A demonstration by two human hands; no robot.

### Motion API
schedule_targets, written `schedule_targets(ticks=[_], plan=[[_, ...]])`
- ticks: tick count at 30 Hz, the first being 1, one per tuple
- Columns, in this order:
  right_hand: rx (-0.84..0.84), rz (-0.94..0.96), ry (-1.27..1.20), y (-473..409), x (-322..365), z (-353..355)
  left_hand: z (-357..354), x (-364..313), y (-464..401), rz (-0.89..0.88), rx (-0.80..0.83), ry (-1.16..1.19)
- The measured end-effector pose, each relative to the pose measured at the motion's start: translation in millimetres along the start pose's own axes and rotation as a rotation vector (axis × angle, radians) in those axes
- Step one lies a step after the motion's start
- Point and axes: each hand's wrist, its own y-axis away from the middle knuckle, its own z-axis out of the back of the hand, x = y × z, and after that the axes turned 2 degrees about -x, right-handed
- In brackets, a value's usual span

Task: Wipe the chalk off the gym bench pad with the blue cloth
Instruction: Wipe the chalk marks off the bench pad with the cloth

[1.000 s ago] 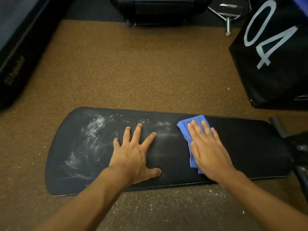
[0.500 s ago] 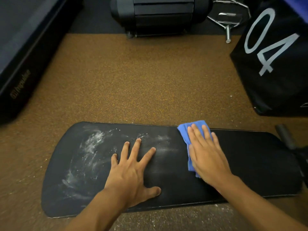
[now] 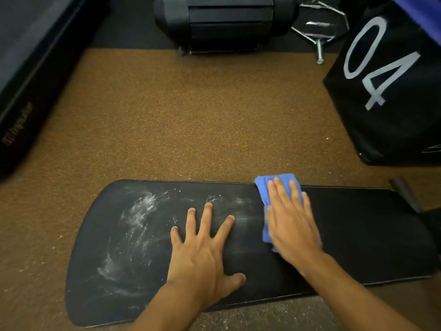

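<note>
Bench pad [image 3: 358, 235] lower frame, chalk [image 3: 140, 211] left; right hand [image 3: 290, 225] flat on blue cloth [image 3: 263, 187], left hand [image 3: 205, 249] splayed, empty.

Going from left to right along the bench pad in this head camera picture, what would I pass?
Chalk smears → left hand flat on the bench pad → blue cloth under the right hand → clean black padding.

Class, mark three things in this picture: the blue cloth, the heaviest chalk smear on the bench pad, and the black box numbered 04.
blue cloth [image 3: 262, 185]: head view, far left corner, clear of the fingers.
chalk smear [image 3: 143, 209]: head view, densest white patch.
black box [image 3: 372, 130]: head view, plain face below the digits.
</note>
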Motion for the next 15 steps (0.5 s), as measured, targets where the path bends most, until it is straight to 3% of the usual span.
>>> schedule_targets(ticks=[2,4,8,10,12,15], plan=[[-0.031,-0.007,-0.045,-13.1,35.4,-0.9,-0.6,0.3,-0.3,-0.003,0.003,-0.012],[-0.001,0.135,-0.034,-3.8,51.0,-1.6,-1.5,0.0,-0.4,-0.002,0.007,-0.024],[0.045,0.339,0.025,44.1,13.2,10.6,-0.4,-1.4,-0.9,0.005,0.019,0.004],[0.05,0.269,0.029,42.3,-14.0,8.8,0.4,-1.3,-1.1,-0.003,0.022,0.008],[0.042,0.067,0.025,15.9,-15.5,2.2,-0.4,-0.8,-1.2,-0.007,0.025,0.009],[-0.026,-0.08,-0.028,-17.6,36.2,-1.3,-3.6,-1.0,-1.4,0.004,0.007,0.003]])
